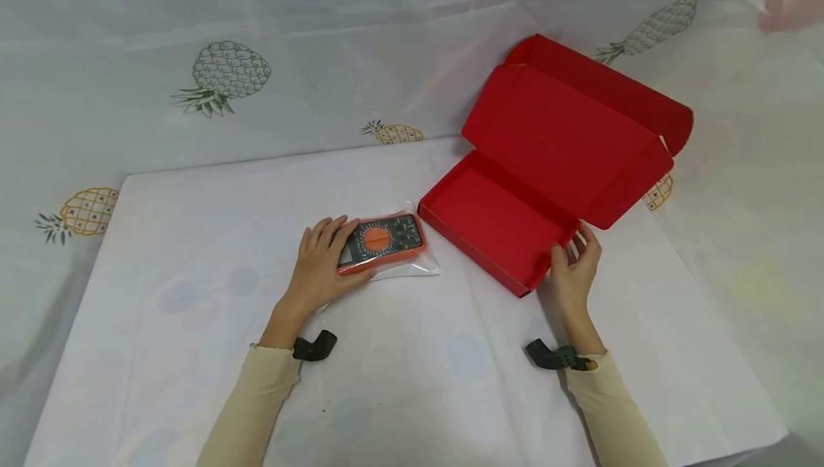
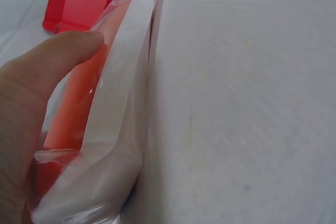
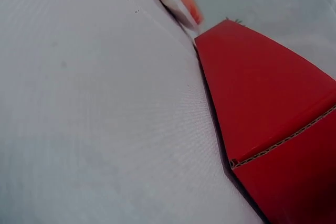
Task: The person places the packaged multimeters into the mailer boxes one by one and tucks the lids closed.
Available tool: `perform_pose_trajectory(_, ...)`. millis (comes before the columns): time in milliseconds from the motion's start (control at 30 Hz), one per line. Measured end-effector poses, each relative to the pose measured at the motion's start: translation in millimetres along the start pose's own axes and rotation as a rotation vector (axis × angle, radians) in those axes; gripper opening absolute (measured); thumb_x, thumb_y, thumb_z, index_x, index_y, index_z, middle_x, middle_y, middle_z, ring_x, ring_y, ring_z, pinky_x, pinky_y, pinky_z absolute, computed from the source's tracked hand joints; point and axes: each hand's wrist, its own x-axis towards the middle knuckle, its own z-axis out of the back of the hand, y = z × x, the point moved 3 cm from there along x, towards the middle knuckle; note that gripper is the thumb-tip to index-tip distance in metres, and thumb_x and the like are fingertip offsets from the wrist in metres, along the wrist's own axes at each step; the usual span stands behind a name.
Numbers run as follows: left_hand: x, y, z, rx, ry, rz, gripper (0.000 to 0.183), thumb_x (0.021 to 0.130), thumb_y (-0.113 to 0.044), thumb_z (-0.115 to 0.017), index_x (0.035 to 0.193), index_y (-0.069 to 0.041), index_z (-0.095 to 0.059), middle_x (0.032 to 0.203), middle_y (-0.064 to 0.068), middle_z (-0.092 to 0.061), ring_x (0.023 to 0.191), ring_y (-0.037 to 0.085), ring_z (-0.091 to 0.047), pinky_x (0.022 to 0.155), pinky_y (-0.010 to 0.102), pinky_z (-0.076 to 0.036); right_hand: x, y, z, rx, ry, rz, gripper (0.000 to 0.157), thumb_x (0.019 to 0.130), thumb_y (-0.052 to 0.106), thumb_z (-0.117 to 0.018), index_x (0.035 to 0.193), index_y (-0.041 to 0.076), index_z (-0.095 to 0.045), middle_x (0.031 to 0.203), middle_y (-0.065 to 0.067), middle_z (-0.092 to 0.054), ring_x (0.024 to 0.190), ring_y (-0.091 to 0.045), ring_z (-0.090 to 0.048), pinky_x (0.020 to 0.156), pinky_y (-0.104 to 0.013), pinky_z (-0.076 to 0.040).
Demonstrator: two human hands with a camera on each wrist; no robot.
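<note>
An orange-and-black multimeter (image 1: 407, 232) lies face up in a clear plastic bag (image 1: 421, 264) on the white-covered table. My left hand (image 1: 322, 263) grips its left end, fingers across the far edge and thumb along the near side. In the left wrist view the thumb (image 2: 68, 51) presses the bag against the orange casing. To the right stands a red cardboard box (image 1: 492, 209), its lid (image 1: 566, 131) raised and leaning back. My right hand (image 1: 573, 274) pinches the box's right end wall near the hinge; that hand is out of the right wrist view.
The bag's right edge lies close beside the box's left corner. A pineapple-printed cloth (image 1: 309, 81) hangs behind the table (image 1: 193, 381). Dark wrist straps with stubby mounts (image 1: 315, 345) sit on both wrists.
</note>
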Motion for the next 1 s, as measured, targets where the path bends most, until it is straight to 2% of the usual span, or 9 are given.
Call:
perform_pose_trajectory(100,0.1,-1.4,0.1,-0.015,0.005,0.031,0.103,0.072,-0.062,-0.075,0.153,-0.018,-0.028,0.155,0.013,-0.028,0.147,0.034,-0.014,0.117,0.059,-0.01,1.6,-7.5,1.9,0.014,0.02,-0.027,0.059,0.091,0.0,-0.045,0.147,-0.003,-0.027,0.15,-0.015,-0.03,0.138,-0.036,-0.033,0.114,-0.04,-0.033)
perform_pose_trajectory(233,-1.2,-2.7,1.0,-0.031,0.01,0.058,0.106,0.071,-0.062,-0.075,0.153,-0.015,-0.028,0.156,0.016,-0.025,0.149,0.034,-0.009,0.118,0.057,-0.009,-3.4,4.7,0.3,0.021,0.038,-0.029,0.058,0.091,-0.001,-0.044,0.146,-0.006,-0.026,0.15,-0.019,-0.03,0.138,-0.04,-0.033,0.113,-0.041,-0.035)
perform_pose_trajectory(300,-1.6,-3.1,1.5,-0.024,0.01,0.057,0.105,0.072,-0.061,-0.075,0.153,-0.012,-0.029,0.154,0.016,-0.028,0.147,0.034,-0.013,0.118,0.057,-0.011,-6.3,10.8,-0.3,0.029,0.038,-0.033,0.058,0.091,-0.001,-0.044,0.146,-0.007,-0.026,0.15,-0.021,-0.03,0.138,-0.04,-0.033,0.113,-0.038,-0.035)
perform_pose_trajectory(433,-0.1,-3.8,3.4,0.004,0.007,0.063,0.106,0.072,-0.061,-0.075,0.152,-0.008,-0.029,0.147,0.018,-0.036,0.139,0.036,-0.028,0.117,0.055,-0.017,-5.9,7.0,0.9,0.052,0.04,-0.047,0.058,0.091,0.0,-0.045,0.147,-0.005,-0.026,0.15,-0.019,-0.029,0.139,-0.038,-0.032,0.111,-0.032,-0.036)
perform_pose_trajectory(633,0.3,-2.0,6.7,0.048,0.021,0.108,0.106,0.069,-0.066,-0.074,0.149,-0.008,-0.034,0.14,0.018,-0.044,0.131,0.036,-0.036,0.115,0.054,-0.022,2.1,-16.9,1.3,0.069,0.036,-0.041,0.058,0.092,0.0,-0.046,0.147,0.0,-0.029,0.151,-0.014,-0.032,0.139,-0.034,-0.033,0.112,-0.033,-0.035)
perform_pose_trajectory(700,-0.2,-0.6,6.3,0.047,0.015,0.115,0.107,0.067,-0.067,-0.075,0.148,-0.009,-0.036,0.139,0.018,-0.044,0.131,0.036,-0.036,0.115,0.055,-0.02,3.3,-24.0,1.2,0.086,0.038,-0.061,0.058,0.093,0.002,-0.048,0.148,0.006,-0.031,0.151,-0.01,-0.033,0.139,-0.032,-0.035,0.109,-0.031,-0.039)
perform_pose_trajectory(867,0.3,0.3,2.1,0.018,0.009,0.113,0.109,0.062,-0.07,-0.077,0.145,-0.011,-0.037,0.139,0.015,-0.042,0.135,0.034,-0.031,0.111,0.068,-0.015,3.1,-28.6,4.3,0.141,0.027,-0.101,0.056,0.095,0.005,-0.053,0.147,0.015,-0.035,0.149,-0.004,-0.036,0.136,-0.026,-0.04,0.101,-0.026,-0.046)
perform_pose_trajectory(933,1.0,-0.5,1.4,0.017,0.006,0.107,0.11,0.061,-0.071,-0.077,0.145,-0.012,-0.037,0.139,0.014,-0.041,0.135,0.034,-0.031,0.109,0.071,-0.017,3.2,-27.3,5.3,0.142,0.023,-0.095,0.055,0.095,0.005,-0.053,0.147,0.015,-0.036,0.149,-0.004,-0.037,0.136,-0.026,-0.04,0.099,-0.024,-0.046)
perform_pose_trajectory(1000,1.5,-1.0,1.7,0.026,0.003,0.106,0.111,0.06,-0.071,-0.078,0.145,-0.012,-0.037,0.139,0.015,-0.042,0.134,0.034,-0.032,0.107,0.069,-0.025,3.7,-25.8,4.8,0.138,0.027,-0.085,0.055,0.095,0.005,-0.053,0.147,0.015,-0.036,0.149,-0.004,-0.037,0.136,-0.026,-0.04,0.099,-0.024,-0.046)
